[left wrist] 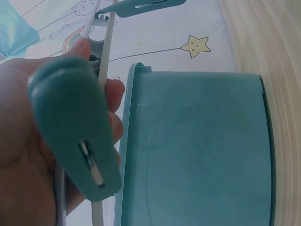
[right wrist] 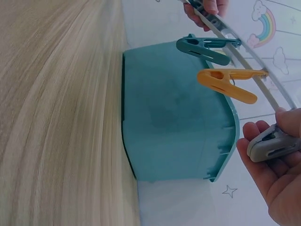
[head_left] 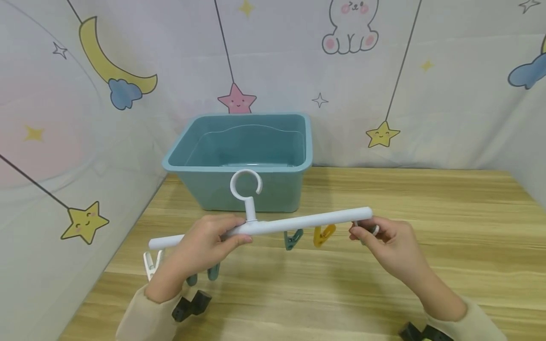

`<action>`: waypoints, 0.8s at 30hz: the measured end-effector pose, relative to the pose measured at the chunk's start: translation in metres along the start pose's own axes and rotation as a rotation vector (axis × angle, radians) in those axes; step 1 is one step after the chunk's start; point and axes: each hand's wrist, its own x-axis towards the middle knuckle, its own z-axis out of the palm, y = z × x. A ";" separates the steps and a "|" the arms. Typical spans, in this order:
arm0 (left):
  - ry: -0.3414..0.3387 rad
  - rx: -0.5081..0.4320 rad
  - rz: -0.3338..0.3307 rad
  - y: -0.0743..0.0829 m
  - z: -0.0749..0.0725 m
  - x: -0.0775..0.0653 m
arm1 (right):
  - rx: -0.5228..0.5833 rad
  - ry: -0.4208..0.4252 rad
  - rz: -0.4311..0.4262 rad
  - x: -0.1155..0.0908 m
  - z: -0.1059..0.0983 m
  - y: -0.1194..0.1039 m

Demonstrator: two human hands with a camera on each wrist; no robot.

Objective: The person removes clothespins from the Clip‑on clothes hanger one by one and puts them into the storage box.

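Note:
A white clip hanger [head_left: 307, 220] with a round hook is held up over the table, its right end higher in the head view. My left hand [head_left: 204, 246] grips the bar beside the hook's stem. At the right end, my right hand [head_left: 394, 244] pinches a pale grey clothespin [right wrist: 270, 147] between thumb and fingers. Between the hands hang a teal clothespin [head_left: 292, 240] and an orange clothespin [right wrist: 226, 84]. A white clothespin [head_left: 150, 265] hangs at the left end. Below my left palm is another teal clothespin [left wrist: 75, 127], large in the left wrist view.
Behind the hanger, a teal plastic bin [head_left: 239, 192] stands on the wooden table [head_left: 426, 199] against a printed cloth backdrop [head_left: 281, 52]. The hanger's hook overlaps the bin's front in the head view. Cloth walls rise at both sides.

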 end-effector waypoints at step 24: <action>0.012 0.033 0.026 0.001 0.004 0.000 | -0.142 0.288 -0.277 0.002 0.015 0.005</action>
